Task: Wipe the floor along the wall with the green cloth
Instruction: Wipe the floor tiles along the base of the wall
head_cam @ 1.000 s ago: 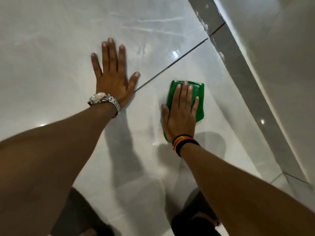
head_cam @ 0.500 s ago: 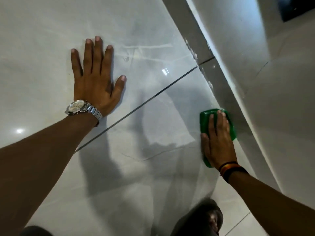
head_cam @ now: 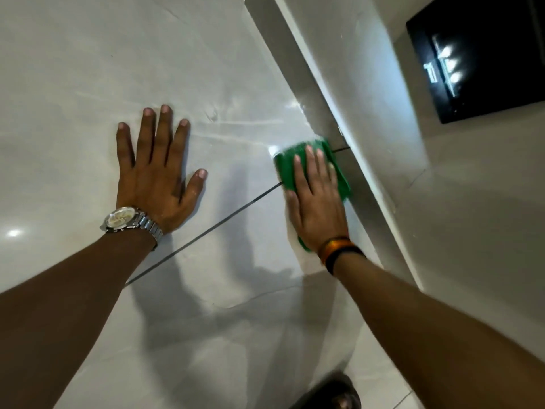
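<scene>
My left hand [head_cam: 157, 184] lay flat on the pale glossy floor [head_cam: 73, 84], fingers spread and grasping nothing, a silver wristwatch [head_cam: 126, 221] on that wrist. A dark grout line [head_cam: 224, 221] ran slantwise across the tiles between my hands. My right hand [head_cam: 317, 208] pressed palm-down on the green cloth [head_cam: 287, 168], fingers straight and laid over it rather than curled round it (a striped band [head_cam: 339, 252] sat on that wrist). The cloth lay on the floor right at its edge, touching the grey skirting [head_cam: 309, 84] at the foot of the white wall [head_cam: 472, 202]. Higher on the wall hung a black panel [head_cam: 486, 54] with bright reflections.
</scene>
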`<state>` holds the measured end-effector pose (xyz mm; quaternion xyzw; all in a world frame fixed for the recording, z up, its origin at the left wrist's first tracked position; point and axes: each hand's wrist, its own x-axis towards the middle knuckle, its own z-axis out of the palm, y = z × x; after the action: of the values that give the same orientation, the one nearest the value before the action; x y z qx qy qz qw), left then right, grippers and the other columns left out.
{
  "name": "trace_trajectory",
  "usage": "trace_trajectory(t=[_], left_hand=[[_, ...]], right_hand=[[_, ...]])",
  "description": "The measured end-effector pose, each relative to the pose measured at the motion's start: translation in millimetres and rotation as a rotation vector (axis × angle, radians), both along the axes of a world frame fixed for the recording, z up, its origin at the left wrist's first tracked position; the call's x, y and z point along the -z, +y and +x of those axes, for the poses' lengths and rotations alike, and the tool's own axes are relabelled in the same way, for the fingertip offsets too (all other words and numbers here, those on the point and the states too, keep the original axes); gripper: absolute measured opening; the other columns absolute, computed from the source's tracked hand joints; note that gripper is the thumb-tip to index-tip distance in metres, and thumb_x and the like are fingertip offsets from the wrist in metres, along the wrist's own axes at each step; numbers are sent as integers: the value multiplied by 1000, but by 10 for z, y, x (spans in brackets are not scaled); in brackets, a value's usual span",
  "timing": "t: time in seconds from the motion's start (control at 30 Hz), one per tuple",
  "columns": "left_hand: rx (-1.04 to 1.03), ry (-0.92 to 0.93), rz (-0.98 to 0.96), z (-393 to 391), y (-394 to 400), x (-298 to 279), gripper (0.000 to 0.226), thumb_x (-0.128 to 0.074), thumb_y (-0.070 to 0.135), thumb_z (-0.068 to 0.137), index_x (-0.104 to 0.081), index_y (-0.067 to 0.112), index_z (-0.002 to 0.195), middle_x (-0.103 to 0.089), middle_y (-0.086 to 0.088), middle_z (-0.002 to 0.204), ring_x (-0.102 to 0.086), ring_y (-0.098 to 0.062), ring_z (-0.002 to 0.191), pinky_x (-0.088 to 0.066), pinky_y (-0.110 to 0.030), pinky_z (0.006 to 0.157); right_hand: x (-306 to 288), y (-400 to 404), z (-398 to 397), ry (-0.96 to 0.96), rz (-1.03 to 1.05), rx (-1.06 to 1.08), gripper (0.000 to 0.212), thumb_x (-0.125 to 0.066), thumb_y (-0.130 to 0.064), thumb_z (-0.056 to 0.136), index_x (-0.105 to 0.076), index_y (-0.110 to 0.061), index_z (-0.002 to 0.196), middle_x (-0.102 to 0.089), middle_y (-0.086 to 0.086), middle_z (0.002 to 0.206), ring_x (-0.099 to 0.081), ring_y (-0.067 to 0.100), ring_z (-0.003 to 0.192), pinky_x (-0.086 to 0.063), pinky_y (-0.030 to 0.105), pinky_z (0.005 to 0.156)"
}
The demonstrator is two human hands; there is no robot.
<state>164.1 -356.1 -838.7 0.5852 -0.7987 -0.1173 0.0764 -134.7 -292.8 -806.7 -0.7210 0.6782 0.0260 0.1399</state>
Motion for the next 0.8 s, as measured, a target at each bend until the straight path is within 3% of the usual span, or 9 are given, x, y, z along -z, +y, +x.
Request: trace_trajectory(t=[0.13,0.33,0.43,0.5,0.63,0.8], left_hand=[[-3,-12,-9,6,7,31,84,-37,57,106,-17,12,175,-7,-17,183,-4,-40,170,-2,-70,133],[-2,-12,-9,15,5,54,84,-36,58,107,-16,13,175,-8,-17,183,-4,-40,170,-3,-70,134],[-6,-15,-26,16,8,58,83,-39,57,107,-19,13,174,-11,-17,183,-7,-39,170,-5,-70,133],[-10,-11,-41,10,4,60,83,-40,56,106,-21,12,174,-12,-17,183,-8,-39,170,-7,-70,133],[-17,-8,-56,1,-8,59,81,-41,53,106,-23,12,174,-14,-17,183,-10,-40,170,-7,-69,133],[-13,-23,-49,-7,13,71,81,-42,51,106,-22,12,174,-12,-18,183,-8,-40,170,-5,-70,133]], right_hand=[[-65,440,-206,47,67,50,63,-30,-37,106,-17,-11,162,-8,21,170,-2,35,159,-16,59,125],[73,-567,282,45,-58,41,60,-35,-32,107,-23,-10,161,-18,23,167,-14,37,157,-16,51,127],[88,-662,408,42,-89,88,58,-36,-26,107,-22,-11,161,-17,19,169,-12,33,158,-15,50,128],[44,-558,469,31,-76,26,60,-41,-19,106,-19,-11,162,-14,15,170,-9,32,159,-11,49,130],[13,-586,684,-52,12,-294,62,-42,-22,106,-16,-14,163,-11,11,171,-5,29,159,-4,47,130],[26,-1464,617,32,-36,-270,60,-30,-37,106,-17,-22,163,-11,9,172,-6,30,159,-8,52,129]])
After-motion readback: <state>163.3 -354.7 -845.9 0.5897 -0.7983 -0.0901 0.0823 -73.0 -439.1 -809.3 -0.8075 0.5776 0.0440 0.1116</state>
